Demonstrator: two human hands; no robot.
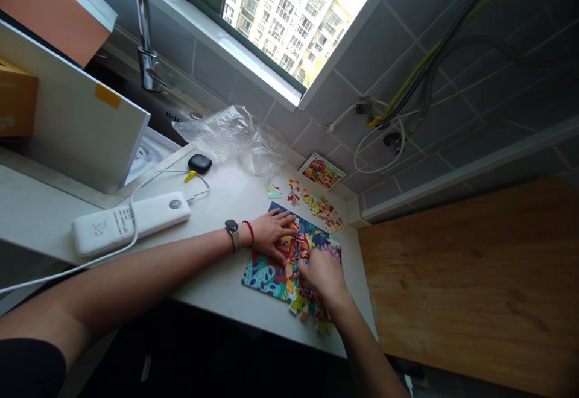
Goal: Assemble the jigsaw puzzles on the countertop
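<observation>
Left arm (113, 289) foremost; puzzle (265, 274) under left grip (272, 234), right grip (324, 272).

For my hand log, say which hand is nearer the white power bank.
Left: the left hand lies on the puzzle, toward the power bank; the right hand is farther away, across the puzzle.

A black sleeve (29, 366), pale-strapped watch (232, 229) and red bracelet (251, 233) show.

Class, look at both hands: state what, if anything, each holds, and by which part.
The left hand holds nothing, spread flat on the puzzle. The right hand curls over it; whether it grips anything cannot be told.
</observation>
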